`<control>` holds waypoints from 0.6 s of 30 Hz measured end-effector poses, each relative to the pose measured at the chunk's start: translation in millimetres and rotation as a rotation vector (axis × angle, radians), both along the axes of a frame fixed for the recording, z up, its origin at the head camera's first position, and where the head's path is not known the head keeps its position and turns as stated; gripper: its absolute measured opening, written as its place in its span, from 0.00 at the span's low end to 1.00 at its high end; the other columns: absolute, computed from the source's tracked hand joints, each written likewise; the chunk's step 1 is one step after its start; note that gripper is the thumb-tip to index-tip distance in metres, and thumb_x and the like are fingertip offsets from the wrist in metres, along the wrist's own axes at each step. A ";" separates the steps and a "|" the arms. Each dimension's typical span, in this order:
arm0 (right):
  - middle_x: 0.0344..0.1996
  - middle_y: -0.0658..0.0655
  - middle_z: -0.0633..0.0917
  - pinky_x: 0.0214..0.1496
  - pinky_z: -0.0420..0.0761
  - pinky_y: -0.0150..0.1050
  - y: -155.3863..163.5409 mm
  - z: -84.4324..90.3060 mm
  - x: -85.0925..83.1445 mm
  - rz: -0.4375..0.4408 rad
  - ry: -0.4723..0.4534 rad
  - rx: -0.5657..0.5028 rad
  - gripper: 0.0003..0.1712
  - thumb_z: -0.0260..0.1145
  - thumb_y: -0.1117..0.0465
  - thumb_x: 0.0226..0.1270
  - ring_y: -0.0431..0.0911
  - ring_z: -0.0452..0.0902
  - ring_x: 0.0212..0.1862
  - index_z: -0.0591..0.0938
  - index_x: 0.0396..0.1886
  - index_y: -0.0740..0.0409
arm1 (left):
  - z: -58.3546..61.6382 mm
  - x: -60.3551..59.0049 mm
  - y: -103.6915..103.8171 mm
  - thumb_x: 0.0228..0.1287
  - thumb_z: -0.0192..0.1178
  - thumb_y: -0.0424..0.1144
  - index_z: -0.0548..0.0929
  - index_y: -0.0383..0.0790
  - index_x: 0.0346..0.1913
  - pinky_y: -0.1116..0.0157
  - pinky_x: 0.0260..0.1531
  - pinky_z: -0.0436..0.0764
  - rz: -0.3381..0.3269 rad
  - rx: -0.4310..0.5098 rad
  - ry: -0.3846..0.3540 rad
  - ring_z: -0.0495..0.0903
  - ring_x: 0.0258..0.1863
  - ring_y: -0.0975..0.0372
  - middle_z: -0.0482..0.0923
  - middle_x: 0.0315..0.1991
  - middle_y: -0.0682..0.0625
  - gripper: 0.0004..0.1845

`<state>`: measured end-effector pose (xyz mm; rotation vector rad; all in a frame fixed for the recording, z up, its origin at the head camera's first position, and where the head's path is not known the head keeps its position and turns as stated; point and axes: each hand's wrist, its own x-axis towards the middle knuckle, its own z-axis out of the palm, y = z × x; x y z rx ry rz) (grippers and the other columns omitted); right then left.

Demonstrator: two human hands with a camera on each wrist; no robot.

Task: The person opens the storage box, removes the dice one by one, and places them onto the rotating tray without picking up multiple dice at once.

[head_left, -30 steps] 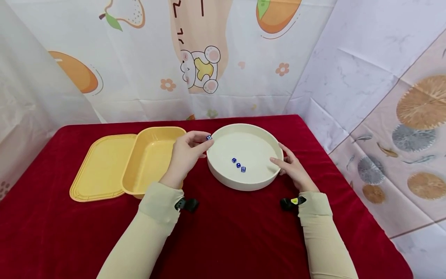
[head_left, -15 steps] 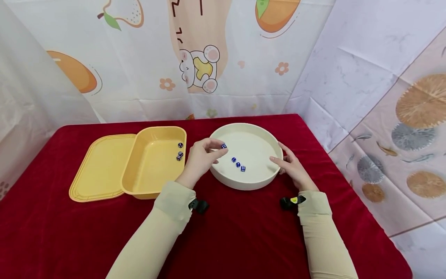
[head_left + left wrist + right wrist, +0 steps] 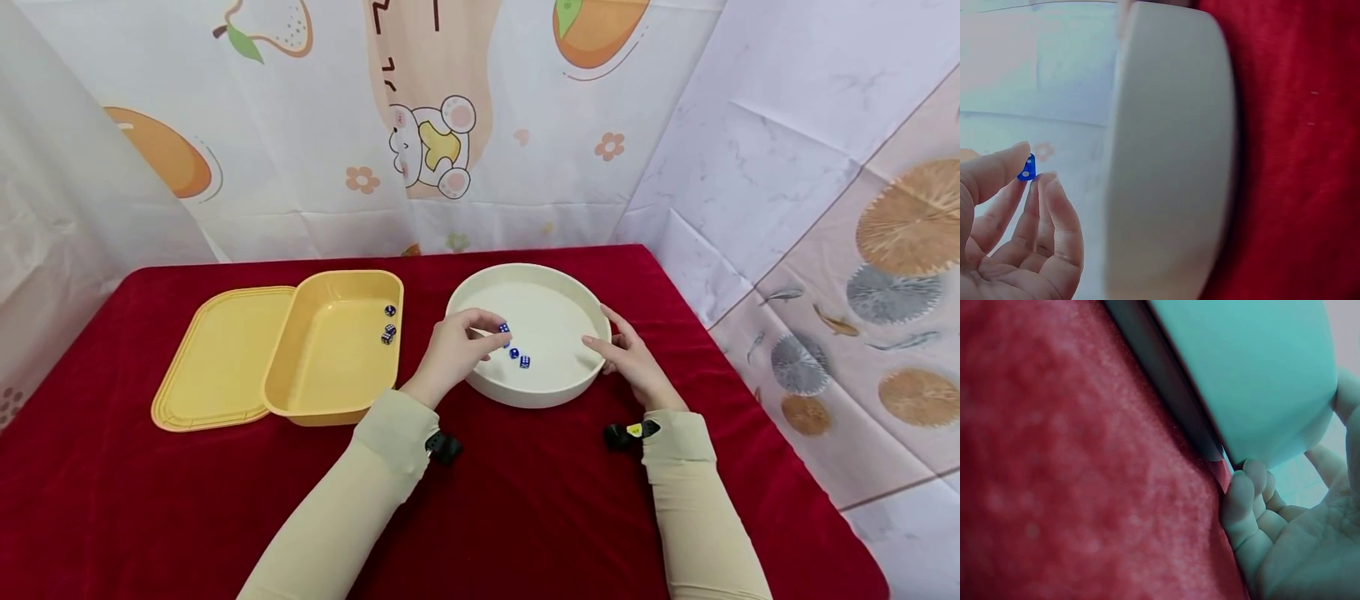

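Head view. Left hand (image 3: pixel 459 348): reaches over the 9 o'clock rim of the round cream plastic bowl (image 3: pixel 558 279); thumb and fingertips pinch a small translucent blue die with white pips (image 3: pixel 504 328) just above the bowl floor. Two more small blue dice (image 3: pixel 519 357) lie on the bowl floor at about 6 o'clock, just beside the pinched one. Right hand (image 3: pixel 628 354): fingers curled against the bowl's outer wall at 3 o'clock, thumb on the rim, holding the bowl. At the bowl's 9 o'clock, near but apart, stands a rectangular yellow plastic tray (image 3: pixel 315 371) with three dark dice (image 3: pixel 387 327) near its right wall; a flat yellow lid (image 3: pixel 217 358) overlaps its left edge. All rest on a red velvet tablecloth (image 3: pixel 525 500).

Left wrist view. Die (image 3: pixel 1027 168) gripped between thumb and fingertip; remaining fingers (image 3: pixel 1060 215) loosely bent; bowl wall (image 3: pixel 1172 156) at 3 o'clock of the hand.

Right wrist view. Fingers (image 3: pixel 1244 494) hooked round the bowl's lower edge (image 3: pixel 1254 375); cloth (image 3: pixel 1054 475) at 9 o'clock.
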<state>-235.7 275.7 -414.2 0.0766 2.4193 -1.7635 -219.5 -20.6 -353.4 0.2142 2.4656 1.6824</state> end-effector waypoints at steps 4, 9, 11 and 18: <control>0.42 0.54 0.74 0.37 0.78 0.31 -0.8 0.3 0.2 0.003 -0.002 -0.008 0.46 0.66 0.49 0.69 0.37 0.73 0.27 0.52 0.80 0.41 | -7.9 -1.5 2.9 0.62 0.69 0.44 0.86 0.45 0.47 0.70 0.32 0.79 -0.001 -0.060 -0.017 0.80 0.36 0.58 0.86 0.42 0.51 0.12; 0.41 0.54 0.74 0.36 0.78 0.31 0.2 0.1 -0.1 -0.008 0.005 -0.012 0.46 0.66 0.50 0.69 0.37 0.73 0.27 0.52 0.80 0.40 | -15.3 -5.0 4.2 0.61 0.70 0.43 0.87 0.44 0.46 0.71 0.33 0.78 -0.007 -0.102 0.002 0.78 0.37 0.59 0.86 0.41 0.50 0.12; 0.40 0.54 0.74 0.36 0.78 0.31 0.8 -0.1 -0.6 -0.010 0.005 -0.013 0.46 0.66 0.50 0.69 0.37 0.73 0.27 0.53 0.80 0.40 | -17.7 -6.5 4.3 0.61 0.70 0.43 0.87 0.44 0.46 0.71 0.33 0.78 -0.009 -0.111 0.002 0.77 0.37 0.59 0.86 0.41 0.50 0.12; 0.39 0.53 0.74 0.35 0.78 0.31 -2.3 9.0 2.4 -0.002 -0.018 -0.030 0.46 0.65 0.54 0.69 0.38 0.73 0.26 0.52 0.80 0.44 | -24.4 -11.3 2.7 0.61 0.70 0.44 0.87 0.44 0.46 0.71 0.31 0.78 -0.008 -0.131 -0.021 0.76 0.35 0.60 0.85 0.41 0.50 0.12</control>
